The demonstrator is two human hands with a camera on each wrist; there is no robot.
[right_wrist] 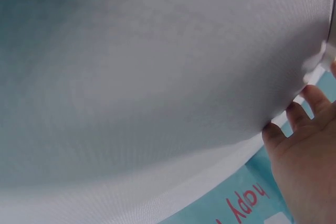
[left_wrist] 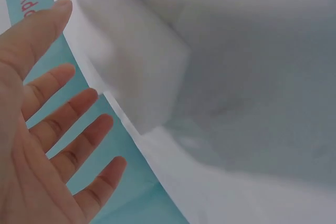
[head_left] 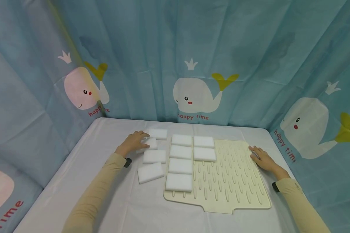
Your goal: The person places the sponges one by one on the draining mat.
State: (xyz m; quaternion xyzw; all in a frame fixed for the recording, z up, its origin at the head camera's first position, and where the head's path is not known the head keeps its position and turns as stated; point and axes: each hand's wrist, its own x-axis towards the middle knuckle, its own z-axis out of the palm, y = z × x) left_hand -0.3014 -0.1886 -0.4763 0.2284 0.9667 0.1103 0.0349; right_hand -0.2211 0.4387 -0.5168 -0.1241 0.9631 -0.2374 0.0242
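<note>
Ten white sponges lie on the table: six on the mat and four on the cloth to its left. The left hand lies over the second loose sponge from the far end, fingers laid flat across it, none visibly curled round it. That sponge lies flat with its long axis running left to right, like the others; the nearest loose one is skewed a little. On the mat the sponges form a column of four along its left edge and a column of two beside it at the far end, all close together.

The right hand rests flat on the mat's right edge, fingers straight and pointing to the far side.

The left wrist view shows what the head view does not: the palm open with fingers spread, and a sponge close up, blurred. The right wrist view shows only white cloth and that hand's fingertips against it; no sponge appears there.

Behind the table hangs a blue curtain printed with whales.
</note>
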